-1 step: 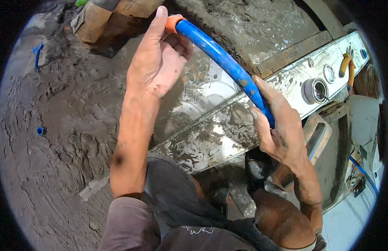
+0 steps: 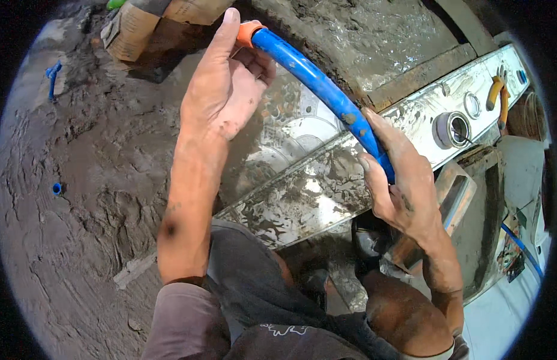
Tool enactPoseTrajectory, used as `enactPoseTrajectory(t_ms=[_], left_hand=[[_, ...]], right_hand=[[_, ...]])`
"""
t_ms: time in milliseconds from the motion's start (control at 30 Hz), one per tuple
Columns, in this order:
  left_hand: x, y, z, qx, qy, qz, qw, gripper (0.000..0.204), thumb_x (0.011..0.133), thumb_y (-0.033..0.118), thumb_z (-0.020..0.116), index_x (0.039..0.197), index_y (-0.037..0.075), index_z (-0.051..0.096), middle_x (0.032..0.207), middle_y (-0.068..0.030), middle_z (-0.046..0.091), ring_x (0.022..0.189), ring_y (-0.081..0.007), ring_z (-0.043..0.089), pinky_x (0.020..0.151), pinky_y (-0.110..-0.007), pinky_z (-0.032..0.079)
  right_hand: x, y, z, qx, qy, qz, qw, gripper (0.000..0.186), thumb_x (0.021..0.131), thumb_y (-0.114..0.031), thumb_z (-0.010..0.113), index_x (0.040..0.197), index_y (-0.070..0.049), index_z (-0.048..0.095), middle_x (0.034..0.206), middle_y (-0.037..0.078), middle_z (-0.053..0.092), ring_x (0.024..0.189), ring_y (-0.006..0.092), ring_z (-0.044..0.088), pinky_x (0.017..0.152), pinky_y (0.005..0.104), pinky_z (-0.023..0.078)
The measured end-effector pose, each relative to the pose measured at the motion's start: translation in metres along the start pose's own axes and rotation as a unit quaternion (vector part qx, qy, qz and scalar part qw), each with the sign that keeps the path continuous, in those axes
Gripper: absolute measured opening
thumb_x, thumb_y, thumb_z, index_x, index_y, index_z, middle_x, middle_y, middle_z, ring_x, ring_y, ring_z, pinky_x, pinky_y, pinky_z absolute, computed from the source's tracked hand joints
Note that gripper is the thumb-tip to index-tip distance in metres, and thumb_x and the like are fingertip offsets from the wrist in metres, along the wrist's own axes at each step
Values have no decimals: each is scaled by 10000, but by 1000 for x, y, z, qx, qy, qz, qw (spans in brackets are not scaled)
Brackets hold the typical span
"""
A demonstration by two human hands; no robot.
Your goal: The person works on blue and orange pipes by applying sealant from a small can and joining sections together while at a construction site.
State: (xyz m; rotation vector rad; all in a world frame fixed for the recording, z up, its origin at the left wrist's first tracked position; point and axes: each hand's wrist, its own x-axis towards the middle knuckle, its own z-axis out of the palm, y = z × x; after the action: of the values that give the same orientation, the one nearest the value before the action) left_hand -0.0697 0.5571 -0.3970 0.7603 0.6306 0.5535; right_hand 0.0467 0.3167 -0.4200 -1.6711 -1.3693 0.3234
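Note:
A blue plastic pipe [image 2: 317, 81], bent in a slight curve and spotted with mud, slants from upper middle down to the right. An orange ring-shaped fitting [image 2: 248, 34] sits at its upper end. My left hand [image 2: 227, 84] pinches that fitting, thumb along its outer side and fingers curled behind, partly hidden. Around the pipe's lower end my right hand [image 2: 401, 177] is closed, thumb on the near side and fingers on the far side. The pipe is held above a long white mud-smeared board [image 2: 317, 198].
Pliers with orange handles [image 2: 496, 96] and a roll of tape [image 2: 452, 130] lie on the board's right part. Wet mud or mortar [image 2: 92, 240] covers the left, where a blue pipe stub [image 2: 57, 188] and a blue tee fitting [image 2: 53, 73] stick up. A torn paper sack [image 2: 131, 36] lies behind.

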Motion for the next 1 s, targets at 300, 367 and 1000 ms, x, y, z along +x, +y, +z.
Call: enactPoseTrajectory(t_ms=[300, 367, 1000], left_hand=[[7, 2, -7, 47, 40, 9, 998, 292, 892, 343, 699, 1013, 87, 626, 973, -31, 607, 911, -156, 527, 867, -359, 435], [16, -8, -18, -30, 2, -45, 999, 298, 900, 353, 685, 1000, 80, 619, 952, -28, 589, 889, -152, 531, 855, -357, 438], [33, -171, 130, 80, -62, -96, 990, 502, 871, 554, 639, 911, 63, 541, 735, -37, 479, 653, -148, 486, 617, -305, 486]], right_hand=[[-3, -3, -10, 3, -12, 20, 1000, 491, 852, -51, 656, 1315, -16, 499, 904, 201, 625, 733, 361, 637, 661, 387, 520], [-12, -7, -19, 14, -9, 103, 994, 477, 887, -95, 614, 1334, -10, 473, 904, 193, 633, 736, 328, 645, 697, 372, 516], [-64, 93, -108, -363, 134, 93, 917, 297, 848, -268, 710, 1042, -55, 639, 848, 168, 589, 767, 353, 615, 692, 428, 504]])
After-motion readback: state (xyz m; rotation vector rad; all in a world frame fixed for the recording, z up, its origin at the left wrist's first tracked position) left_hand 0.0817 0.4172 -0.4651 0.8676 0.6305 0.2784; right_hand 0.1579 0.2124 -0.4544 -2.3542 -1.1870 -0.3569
